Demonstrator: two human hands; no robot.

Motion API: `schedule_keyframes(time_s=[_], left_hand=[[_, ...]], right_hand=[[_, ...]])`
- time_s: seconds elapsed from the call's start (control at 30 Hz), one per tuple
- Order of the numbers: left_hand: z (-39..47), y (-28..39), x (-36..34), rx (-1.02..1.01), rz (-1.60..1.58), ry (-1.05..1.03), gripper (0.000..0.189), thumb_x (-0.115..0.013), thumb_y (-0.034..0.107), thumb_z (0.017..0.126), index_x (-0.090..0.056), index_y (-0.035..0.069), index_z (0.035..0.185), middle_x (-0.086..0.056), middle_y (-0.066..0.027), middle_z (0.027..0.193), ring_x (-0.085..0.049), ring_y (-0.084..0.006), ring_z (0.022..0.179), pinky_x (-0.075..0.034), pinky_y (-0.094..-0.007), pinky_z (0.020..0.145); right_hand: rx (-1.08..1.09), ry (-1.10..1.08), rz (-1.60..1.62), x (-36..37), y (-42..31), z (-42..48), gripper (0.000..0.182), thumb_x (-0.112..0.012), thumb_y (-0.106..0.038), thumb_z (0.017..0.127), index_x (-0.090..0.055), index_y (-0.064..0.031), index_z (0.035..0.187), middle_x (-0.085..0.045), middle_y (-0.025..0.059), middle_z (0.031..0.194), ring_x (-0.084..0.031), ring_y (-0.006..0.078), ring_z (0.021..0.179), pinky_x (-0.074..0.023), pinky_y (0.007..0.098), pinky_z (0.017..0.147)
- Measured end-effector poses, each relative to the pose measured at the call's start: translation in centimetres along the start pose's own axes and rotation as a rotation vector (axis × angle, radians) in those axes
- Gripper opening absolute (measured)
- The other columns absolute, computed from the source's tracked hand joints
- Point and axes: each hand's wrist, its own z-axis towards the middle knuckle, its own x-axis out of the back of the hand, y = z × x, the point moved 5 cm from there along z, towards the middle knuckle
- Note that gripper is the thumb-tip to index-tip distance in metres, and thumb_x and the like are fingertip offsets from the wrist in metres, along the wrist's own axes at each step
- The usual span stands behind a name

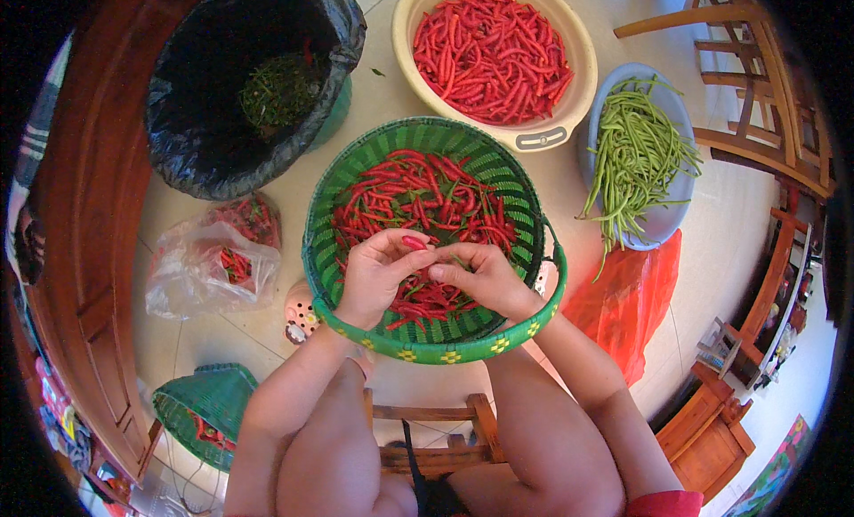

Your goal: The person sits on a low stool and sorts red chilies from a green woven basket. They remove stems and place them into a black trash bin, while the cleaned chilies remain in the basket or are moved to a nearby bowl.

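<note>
Between my knees stands a green woven basket with a handle patterned in yellow. Red chili peppers, many with green stems, cover its bottom. Both my hands are over the peppers, fingertips close together. My left hand pinches a red chili pepper between thumb and fingers. Thumb and forefinger of my right hand are drawn together beside it, near a bit of green stem; whether they hold that stem cannot be made out.
Beyond the basket is a cream basin full of stemless red chilies. A blue basin of long green beans is at right, near a red plastic bag. At left are a black-lined bin, a clear bag of chilies and a tipped green basket.
</note>
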Motion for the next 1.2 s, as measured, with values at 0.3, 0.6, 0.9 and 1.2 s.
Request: schedule_keyframes(time_s=[0.3,0.6,0.9,1.2], left_hand=[[-0.6,-2.5,1.2,0.021,0.031,0.18,0.017,-0.062,0.001,0.073,-0.052,0.002,0.086,-0.057,-0.0032,0.079,-0.055,-0.0089,0.073,-0.044,-0.0191,0.063],[0.6,-1.8,3.2,-0.127,0.652,0.222,0.02,-0.054,0.013,0.081,-0.051,0.0,0.096,-0.055,-0.0067,0.084,-0.051,-0.0129,0.073,-0.042,-0.0243,0.067],[2.6,-3.4,0.4,-0.386,1.561,0.05,0.026,-0.053,-0.001,0.069,-0.051,-0.004,0.095,-0.053,-0.0177,0.093,-0.047,-0.0323,0.09,-0.038,-0.0389,0.08],[2.0,-1.9,1.8,-0.37,1.268,0.186,0.02,-0.058,0.001,0.07,-0.055,-0.001,0.09,-0.056,-0.0136,0.078,-0.055,-0.0233,0.069,-0.044,-0.0318,0.063]], right_hand=[[-0.221,-0.099,0.058,-1.4,1.9,-0.4,0.018,-0.057,-0.015,0.081,-0.06,0.0018,0.087,-0.059,0.0022,0.076,-0.05,0.0049,0.072,-0.0417,0.0201,0.064],[0.157,0.3,0.603,2.8,-3.5,0.3,0.024,-0.047,-0.022,0.087,-0.054,-0.0035,0.1,-0.041,-0.0067,0.056,-0.032,0.0005,0.045,-0.0241,0.0168,0.04],[-0.289,0.351,0.367,2.2,2.4,-0.8,0.019,-0.056,-0.019,0.081,-0.055,-0.0035,0.093,-0.037,-0.0079,0.055,-0.027,0.001,0.042,-0.0201,0.0167,0.038],[-0.385,0.271,0.393,1.5,3.0,-1.0,0.017,-0.055,-0.016,0.081,-0.055,-0.0034,0.093,-0.04,-0.0073,0.059,-0.028,0.0006,0.043,-0.0202,0.0167,0.038]])
